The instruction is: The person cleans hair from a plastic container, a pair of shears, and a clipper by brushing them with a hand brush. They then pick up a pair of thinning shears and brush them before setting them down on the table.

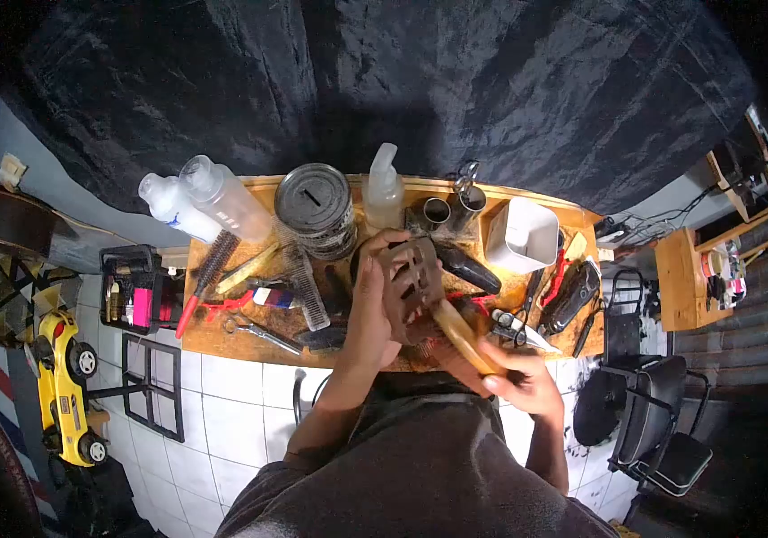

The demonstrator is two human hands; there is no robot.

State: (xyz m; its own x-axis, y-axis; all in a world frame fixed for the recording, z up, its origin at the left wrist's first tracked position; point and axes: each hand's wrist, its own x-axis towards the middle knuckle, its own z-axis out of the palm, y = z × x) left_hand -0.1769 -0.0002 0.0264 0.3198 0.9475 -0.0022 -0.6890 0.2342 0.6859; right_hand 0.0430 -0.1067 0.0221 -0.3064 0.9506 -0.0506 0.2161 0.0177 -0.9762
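My left hand (pixel 371 305) is wrapped round a brown slotted piece (pixel 411 278), held upright above the front of the wooden table. In my right hand (pixel 525 381) is a brush with a light wooden handle (pixel 466 339), pinched near its lower end. The brush's upper end touches or overlaps the lower right side of the slotted piece. Just left of my left hand lies a grey comb (pixel 310 291). A black clipper (pixel 466 267) rests behind the slotted piece, partly hidden. Scissors (pixel 514 327) lie beyond my right hand.
On the wooden table (pixel 209 334) stand plastic bottles (pixel 222 193), a round tin (pixel 315 211), a spray bottle (pixel 384 193), metal cups (pixel 436 212) and a white container (pixel 523 235). A red-handled round brush (pixel 204 278) lies left, another clipper (pixel 572 296) right. Chairs (pixel 653 412) stand right.
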